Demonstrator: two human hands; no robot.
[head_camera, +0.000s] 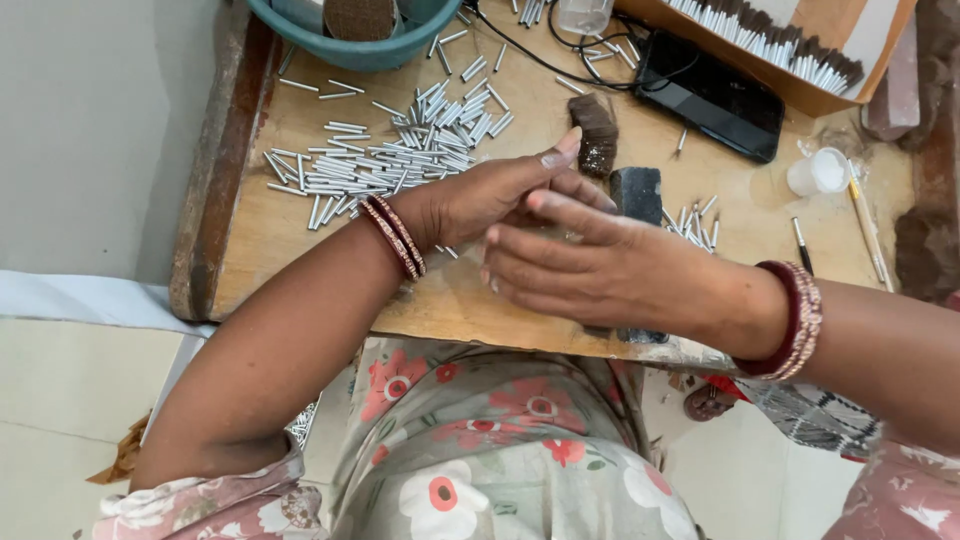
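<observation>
My left hand (490, 195) and my right hand (600, 265) meet over the middle of a low wooden table (250, 240), fingers overlapping. Whatever lies between the fingers is hidden, so I cannot tell what either holds. Just beyond the fingertips lies a brown tuft of hair or fibre (598, 135), and a dark grey block (637, 192) sits under my right fingers. A large pile of thin silver metal tubes (390, 155) spreads out to the left of my left hand. A few more tubes (692, 225) lie right of the block.
A teal basin (350, 45) stands at the back left. A black phone (712, 95) with a cable lies at the back, beside a cardboard box of finished brushes (780, 45). A small white cup (820, 170) and thin sticks (868, 235) are at the right.
</observation>
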